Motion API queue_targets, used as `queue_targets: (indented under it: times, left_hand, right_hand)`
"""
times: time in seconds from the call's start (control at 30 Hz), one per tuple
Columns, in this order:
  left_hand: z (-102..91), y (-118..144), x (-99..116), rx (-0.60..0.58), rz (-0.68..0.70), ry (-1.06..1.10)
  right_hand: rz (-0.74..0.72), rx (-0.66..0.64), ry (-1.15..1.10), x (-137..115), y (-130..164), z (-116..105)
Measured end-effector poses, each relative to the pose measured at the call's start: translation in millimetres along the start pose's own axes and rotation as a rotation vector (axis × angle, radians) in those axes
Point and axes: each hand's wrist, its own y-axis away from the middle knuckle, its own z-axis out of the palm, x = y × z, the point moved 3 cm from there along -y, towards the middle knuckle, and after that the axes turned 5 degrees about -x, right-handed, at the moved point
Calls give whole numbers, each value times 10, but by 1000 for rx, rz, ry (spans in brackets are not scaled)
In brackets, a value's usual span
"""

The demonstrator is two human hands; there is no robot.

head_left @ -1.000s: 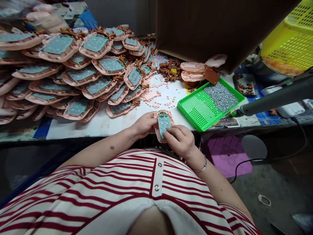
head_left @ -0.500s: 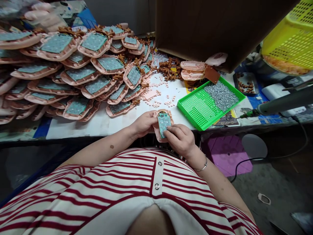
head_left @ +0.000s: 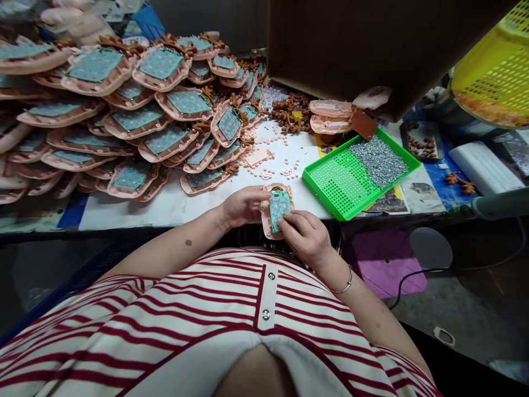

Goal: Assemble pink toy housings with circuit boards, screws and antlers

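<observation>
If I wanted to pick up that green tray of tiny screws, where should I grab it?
Probably by the green tray's raised rim on its two long sides, one hand each, coming from the front edge of the table. The screws are heaped at its far end, so keep it level, with the firmer grip nearer that heavier end.

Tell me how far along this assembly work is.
Done, by the look of it: a large pile of pink shells with teal boards fitted covers the table's left. In hand: the left hand holds one pink shell while the right hand presses on its teal board. Left: screws in the green tray and loose pink buttons are unused; how many shells remain cannot be told.
</observation>
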Motion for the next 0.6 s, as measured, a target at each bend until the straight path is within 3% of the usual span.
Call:
queue_targets:
  times: [0.2, 0.43, 0.6]
  left_hand:
    - [50, 11, -35, -53, 28, -115]
    - [5, -9, -73, -2, 31, -133]
    - [23, -15, -61, -28, 45, -135]
  right_hand:
    - [-26, -21, 50, -65, -76, -2]
    - [-12, -129, -15, -32, -46, 34]
    - [79, -58, -127, 50, -57, -34]
